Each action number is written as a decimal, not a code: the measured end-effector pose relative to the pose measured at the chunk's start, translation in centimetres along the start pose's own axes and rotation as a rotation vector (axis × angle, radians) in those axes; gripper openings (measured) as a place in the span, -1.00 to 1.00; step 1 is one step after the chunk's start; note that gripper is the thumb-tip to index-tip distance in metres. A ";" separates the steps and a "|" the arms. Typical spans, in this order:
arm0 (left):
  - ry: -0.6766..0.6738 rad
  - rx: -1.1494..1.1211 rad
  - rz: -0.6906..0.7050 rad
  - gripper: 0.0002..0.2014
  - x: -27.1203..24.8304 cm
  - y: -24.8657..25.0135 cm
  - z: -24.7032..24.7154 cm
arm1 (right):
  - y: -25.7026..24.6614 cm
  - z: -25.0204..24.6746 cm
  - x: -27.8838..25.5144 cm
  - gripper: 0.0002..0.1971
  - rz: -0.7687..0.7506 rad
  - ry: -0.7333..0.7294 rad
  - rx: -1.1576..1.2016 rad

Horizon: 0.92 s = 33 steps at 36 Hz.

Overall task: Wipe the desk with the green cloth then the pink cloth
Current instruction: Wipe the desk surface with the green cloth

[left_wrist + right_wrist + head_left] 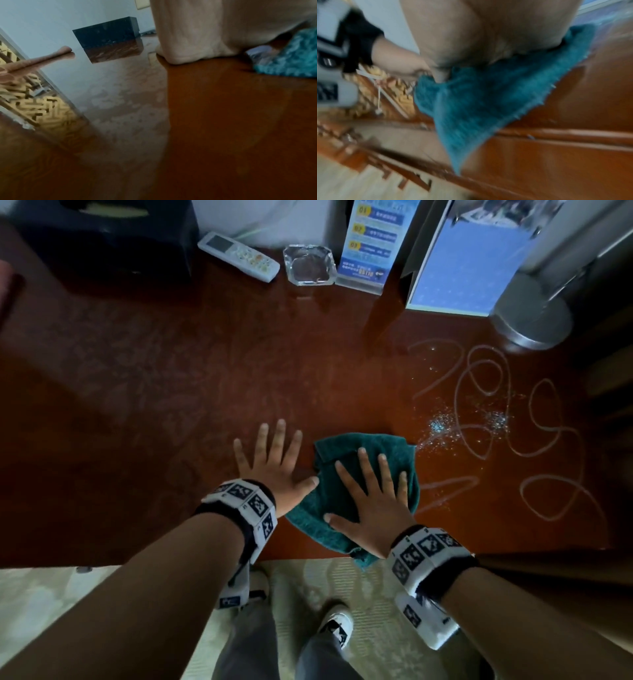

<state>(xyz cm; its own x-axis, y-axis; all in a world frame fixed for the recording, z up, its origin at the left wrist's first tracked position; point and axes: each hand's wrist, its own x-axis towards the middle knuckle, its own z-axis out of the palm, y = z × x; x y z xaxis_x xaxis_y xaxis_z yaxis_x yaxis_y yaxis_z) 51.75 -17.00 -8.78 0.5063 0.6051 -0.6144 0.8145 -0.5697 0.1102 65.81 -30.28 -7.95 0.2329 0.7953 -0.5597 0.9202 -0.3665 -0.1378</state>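
Note:
The green cloth [329,494] lies crumpled near the front edge of the dark red-brown desk [205,392], one corner hanging over the edge [479,101]. My right hand [373,494] presses flat on it, fingers spread and straight. My left hand [274,463] rests flat on bare wood just left of the cloth, its thumb touching the cloth's edge [291,60]. White looping streaks and droplets [496,419] mark the desk to the right of the cloth. A pinkish shape [42,59] lies at the desk's far left, too blurred to identify.
Along the back stand a black box [102,241], a white remote [239,256], a glass ashtray [309,265], a blue sign stand [370,244], a blue-faced board [459,268] and a metal lamp base [531,320]. Pale carpet [51,594] lies below the desk's front edge.

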 end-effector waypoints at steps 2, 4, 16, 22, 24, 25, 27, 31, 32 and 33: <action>-0.002 -0.012 -0.010 -0.19 0.3 -0.2 0.1 | -0.5 -0.7 0.1 -0.22 0.026 0.026 0.073; -0.015 -0.020 -0.023 -0.21 0.3 -0.1 -0.1 | -1.2 -1.2 0.5 -0.25 0.095 0.113 0.148; -0.030 -0.075 -0.054 -0.33 0.1 0.3 -0.4 | -3.8 1.3 2.1 -0.29 0.190 0.178 0.126; -0.027 -0.082 -0.048 -0.31 0.0 0.2 -0.5 | -2.7 2.9 0.3 -0.32 0.012 0.232 0.046; -0.028 -0.083 -0.044 -0.31 -0.1 0.2 -0.5 | -2.2 3.7 -0.3 -0.31 -0.045 0.248 0.020; -0.029 -0.084 -0.043 -0.31 0.0 0.2 -0.5 | -1.9 4.1 -0.5 -0.32 -0.074 0.262 0.011; -0.028 -0.080 -0.043 -0.31 0.0 0.2 -0.5 | -1.2 4.5 -1.0 -0.33 -0.118 0.266 0.002; -0.037 -0.086 -0.036 -0.32 -0.2 0.2 -0.7 | 0.3 4.7 -1.7 -0.38 -0.217 0.219 -0.034; -0.034 -0.085 -0.037 -0.32 -0.3 0.2 -0.7 | 0.7 4.6 -1.9 -0.38 -0.241 0.204 -0.044; -0.029 -0.084 -0.038 -0.32 -0.3 0.2 -0.8 | 1.2 4.4 -2.0 -0.39 -0.270 0.188 -0.054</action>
<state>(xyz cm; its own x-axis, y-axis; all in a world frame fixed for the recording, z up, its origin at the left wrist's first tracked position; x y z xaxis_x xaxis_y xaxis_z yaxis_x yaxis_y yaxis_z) 51.96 -16.89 -7.97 0.4671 0.6080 -0.6420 0.8543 -0.4975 0.1503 65.10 -34.46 -10.63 0.0277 0.9372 -0.3478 0.9709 -0.1080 -0.2139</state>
